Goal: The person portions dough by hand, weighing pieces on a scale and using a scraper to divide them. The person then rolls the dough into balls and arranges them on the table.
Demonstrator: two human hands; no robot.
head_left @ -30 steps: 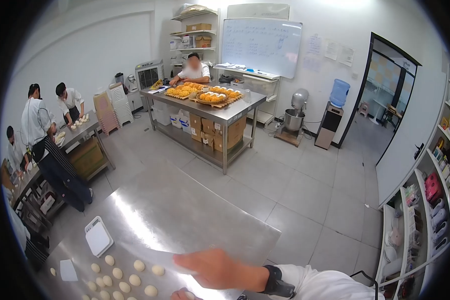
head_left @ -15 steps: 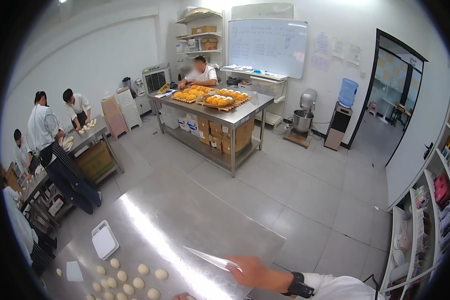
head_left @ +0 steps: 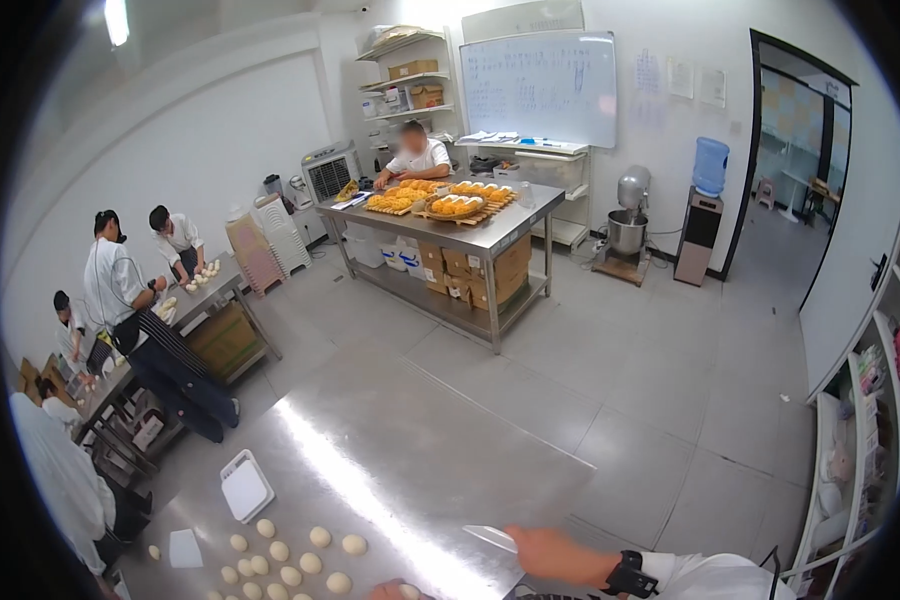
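My right hand (head_left: pixel 550 555) is closed around a knife (head_left: pixel 490 537) with a pale, shiny, tapering blade. The blade points left, above the steel table (head_left: pixel 370 420). At the bottom edge, only a small part of my left hand (head_left: pixel 385 591) shows, with its fingers against a dough ball (head_left: pixel 409 592); the rest is cut off. Several round, pale dough balls (head_left: pixel 290 576) lie on the steel to the left of my hands. Beyond them sits a white digital scale (head_left: pixel 246 488), and a flat white scraper (head_left: pixel 185 548) lies to their left.
A person (head_left: pixel 415 155) sits behind another steel table (head_left: pixel 515 235) bearing trays of orange-topped food (head_left: pixel 455 205). At left, several people work along a bench (head_left: pixel 205 290). A stand mixer (head_left: pixel 628 220), a water dispenser (head_left: pixel 705 215) and shelves (head_left: pixel 850 430) line the right side.
The camera view has shifted, so the room and table sit differently in the frame. My right hand with the knife appears farther right and slightly lower, and less of the blade shows.
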